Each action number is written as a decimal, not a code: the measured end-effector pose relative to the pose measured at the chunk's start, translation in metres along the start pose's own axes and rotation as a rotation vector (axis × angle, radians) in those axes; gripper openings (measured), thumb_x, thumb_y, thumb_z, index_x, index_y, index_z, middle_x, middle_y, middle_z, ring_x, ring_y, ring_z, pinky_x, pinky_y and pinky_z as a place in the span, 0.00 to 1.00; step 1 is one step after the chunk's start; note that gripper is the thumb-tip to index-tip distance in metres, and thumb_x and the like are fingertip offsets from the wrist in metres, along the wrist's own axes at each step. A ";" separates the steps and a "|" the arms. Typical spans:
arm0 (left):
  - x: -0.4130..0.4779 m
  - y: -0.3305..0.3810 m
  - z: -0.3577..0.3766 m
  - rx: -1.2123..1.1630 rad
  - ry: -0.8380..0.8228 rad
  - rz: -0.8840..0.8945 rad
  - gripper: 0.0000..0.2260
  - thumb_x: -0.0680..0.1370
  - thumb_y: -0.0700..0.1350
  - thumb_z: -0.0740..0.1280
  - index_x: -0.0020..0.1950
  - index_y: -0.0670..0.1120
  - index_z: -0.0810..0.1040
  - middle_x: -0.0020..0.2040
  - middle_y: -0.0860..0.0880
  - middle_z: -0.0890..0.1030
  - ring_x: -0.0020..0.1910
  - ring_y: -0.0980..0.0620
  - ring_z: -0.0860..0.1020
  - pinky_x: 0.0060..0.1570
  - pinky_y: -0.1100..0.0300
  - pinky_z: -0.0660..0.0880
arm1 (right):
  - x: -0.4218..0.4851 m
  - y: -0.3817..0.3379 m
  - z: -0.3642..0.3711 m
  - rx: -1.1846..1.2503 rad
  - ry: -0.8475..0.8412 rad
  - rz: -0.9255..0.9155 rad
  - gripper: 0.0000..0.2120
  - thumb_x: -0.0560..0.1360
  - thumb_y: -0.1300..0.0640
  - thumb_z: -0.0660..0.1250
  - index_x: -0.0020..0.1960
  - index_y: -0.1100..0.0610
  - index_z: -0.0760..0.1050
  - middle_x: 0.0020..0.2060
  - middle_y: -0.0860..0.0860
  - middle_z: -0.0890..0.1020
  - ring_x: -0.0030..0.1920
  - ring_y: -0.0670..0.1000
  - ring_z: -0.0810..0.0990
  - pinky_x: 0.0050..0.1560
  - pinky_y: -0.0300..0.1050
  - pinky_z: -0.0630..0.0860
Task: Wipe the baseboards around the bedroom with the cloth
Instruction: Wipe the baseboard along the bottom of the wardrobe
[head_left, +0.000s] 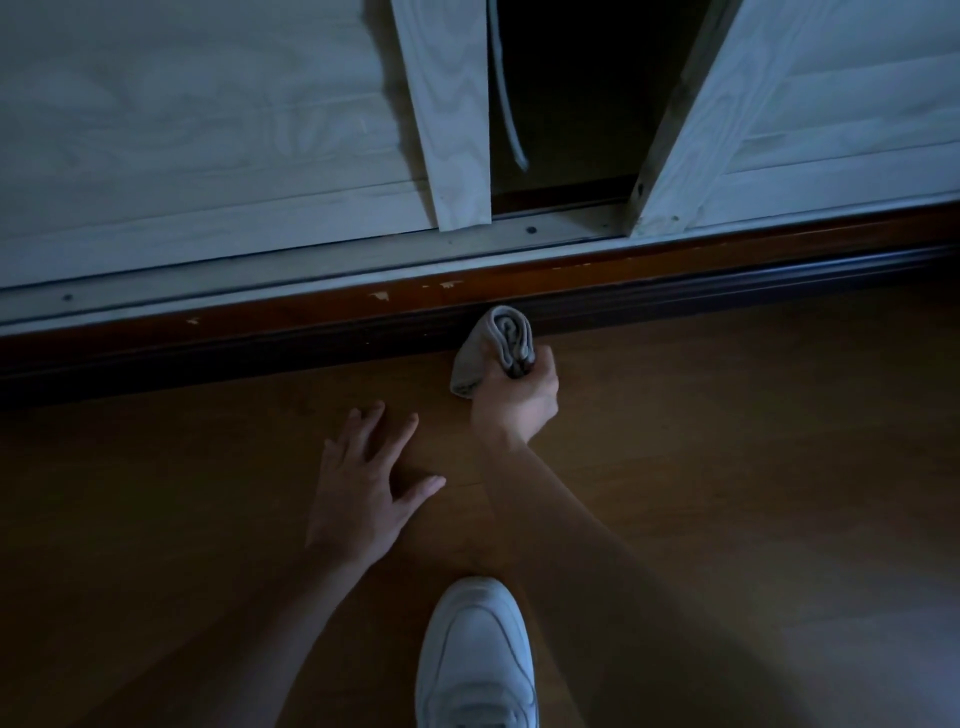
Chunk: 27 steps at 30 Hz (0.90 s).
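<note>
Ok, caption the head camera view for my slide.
Right hand holds a rolled cloth against the baseboard below sliding doors; left hand rests flat on the floor.

Looks down, in dim bluish light, onto a brown wood-look floor (727, 467) running up to a closet front (260, 228) of pale, wood-grained sliding panels. Shows the left door (182, 130) overlapped by the long edge of a second door (452, 104), then a dark opening (571, 104) with a pale strap (506, 104) hanging inside it, and the right door (805, 104) beyond, standing at a slant in this wide view. Includes, beneath the doors, a pale track (561, 222) dotted with a few dark screw heads (531, 229).
</note>
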<state>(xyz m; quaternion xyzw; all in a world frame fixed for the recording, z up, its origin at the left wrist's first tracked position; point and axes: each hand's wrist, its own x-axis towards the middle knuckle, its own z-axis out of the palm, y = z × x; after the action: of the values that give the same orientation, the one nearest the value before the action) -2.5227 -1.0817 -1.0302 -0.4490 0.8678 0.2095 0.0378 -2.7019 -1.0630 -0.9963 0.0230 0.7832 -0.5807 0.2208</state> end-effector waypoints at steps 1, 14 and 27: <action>0.000 -0.001 0.000 -0.011 0.002 -0.003 0.42 0.70 0.78 0.48 0.81 0.60 0.59 0.83 0.50 0.50 0.82 0.49 0.43 0.77 0.45 0.42 | 0.000 0.000 -0.001 -0.001 -0.025 -0.003 0.07 0.77 0.55 0.73 0.45 0.55 0.75 0.39 0.45 0.81 0.42 0.46 0.80 0.43 0.37 0.76; 0.012 0.091 0.026 0.141 0.032 0.272 0.33 0.78 0.71 0.52 0.81 0.60 0.58 0.83 0.51 0.54 0.81 0.49 0.54 0.79 0.46 0.45 | 0.070 -0.030 -0.095 -0.167 -0.019 -0.253 0.10 0.76 0.49 0.73 0.44 0.54 0.75 0.43 0.49 0.81 0.42 0.47 0.78 0.33 0.22 0.69; 0.028 0.150 0.064 0.192 0.084 0.232 0.26 0.82 0.64 0.50 0.80 0.60 0.61 0.81 0.49 0.60 0.81 0.45 0.56 0.78 0.43 0.53 | 0.127 -0.031 -0.138 -0.229 0.020 -0.324 0.09 0.75 0.49 0.74 0.46 0.52 0.78 0.38 0.39 0.78 0.40 0.37 0.77 0.36 0.24 0.69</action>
<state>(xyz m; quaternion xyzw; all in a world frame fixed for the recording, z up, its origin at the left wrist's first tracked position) -2.6661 -1.0013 -1.0462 -0.3484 0.9307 0.1094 0.0200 -2.8693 -0.9740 -0.9846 -0.1228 0.8398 -0.5156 0.1176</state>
